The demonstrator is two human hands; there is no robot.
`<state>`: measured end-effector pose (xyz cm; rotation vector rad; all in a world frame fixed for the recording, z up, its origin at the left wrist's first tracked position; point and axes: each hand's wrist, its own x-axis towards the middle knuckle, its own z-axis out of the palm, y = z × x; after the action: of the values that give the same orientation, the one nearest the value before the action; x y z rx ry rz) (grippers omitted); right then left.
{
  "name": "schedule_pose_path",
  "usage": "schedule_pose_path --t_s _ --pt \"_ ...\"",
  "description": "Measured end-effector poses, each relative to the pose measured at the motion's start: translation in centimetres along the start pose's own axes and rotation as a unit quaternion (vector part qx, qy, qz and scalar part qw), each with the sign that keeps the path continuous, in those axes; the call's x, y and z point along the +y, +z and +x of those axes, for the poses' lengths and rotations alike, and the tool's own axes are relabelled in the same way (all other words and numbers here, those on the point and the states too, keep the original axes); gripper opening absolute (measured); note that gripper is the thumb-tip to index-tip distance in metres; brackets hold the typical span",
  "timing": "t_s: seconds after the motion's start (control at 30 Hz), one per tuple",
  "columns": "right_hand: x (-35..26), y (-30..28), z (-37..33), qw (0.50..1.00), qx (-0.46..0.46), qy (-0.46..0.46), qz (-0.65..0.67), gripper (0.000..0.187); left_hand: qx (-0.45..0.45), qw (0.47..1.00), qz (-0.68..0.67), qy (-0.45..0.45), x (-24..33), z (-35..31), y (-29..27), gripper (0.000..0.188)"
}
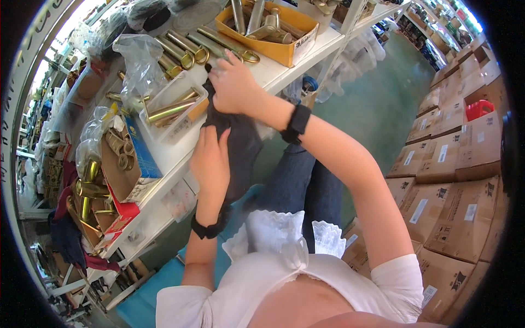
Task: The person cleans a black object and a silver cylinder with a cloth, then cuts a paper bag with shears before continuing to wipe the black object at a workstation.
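A dark grey cloth (240, 150) hangs over the front edge of the white shelf, draping down in front of my legs. My left hand (210, 161) grips its near side, fingers bent into the fabric. Farther along, my right hand (232, 85) pinches the cloth's upper part, and a small black tip shows by its fingers. Just beyond the right hand lie several metal pins (216, 41) with brass-coloured ring ends. Beside the left hand, a clear plastic bin (169, 104) holds more gold-toned metal pins (172, 111).
On the shelf (276, 76), a yellow box (298, 49) holds metal tubes at the far end. An open carton (128, 164) with metal fittings stands nearer left, alongside plastic bags (139, 60). Cardboard boxes (443, 153) are stacked to the right across the green floor (377, 104).
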<state>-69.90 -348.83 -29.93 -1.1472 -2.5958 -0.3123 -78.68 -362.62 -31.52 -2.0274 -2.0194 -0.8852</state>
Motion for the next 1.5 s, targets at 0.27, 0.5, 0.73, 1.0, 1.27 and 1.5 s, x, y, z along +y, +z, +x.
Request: schedule_pose_path --t_s 0.27,0.5,0.73,1.0,1.27,1.5 --pt "1.6 1.3 2.4 0.996 0.009 0.011 -0.087 0.039 0.005 0.998 0.045 0.036 0.9 3.8 2.2 0.022" --pt "-2.3 -1.3 -4.6 0.999 0.035 -0.013 -0.001 0.038 -0.099 0.983 -0.101 0.119 -2.1 -2.1 -0.6 0.023" --pt "-1.9 -0.8 -1.4 0.998 0.01 0.034 0.051 0.044 -0.052 0.991 -0.123 0.025 -2.1 -2.0 -0.9 0.025" --pt "-0.8 1.8 2.9 0.995 0.02 0.073 -0.071 0.046 -0.031 0.989 -0.129 -0.063 1.6 1.0 1.0 0.033" --pt "-2.9 -2.3 -2.8 0.997 -0.039 0.025 -0.068 0.028 -0.116 0.975 -0.184 -0.042 -0.4 -3.8 2.0 0.023" --pt "-4.1 -1.7 -7.3 0.994 0.032 0.044 -0.092 0.033 -0.153 0.952 -0.255 -0.064 -0.9 -7.5 1.7 0.024"
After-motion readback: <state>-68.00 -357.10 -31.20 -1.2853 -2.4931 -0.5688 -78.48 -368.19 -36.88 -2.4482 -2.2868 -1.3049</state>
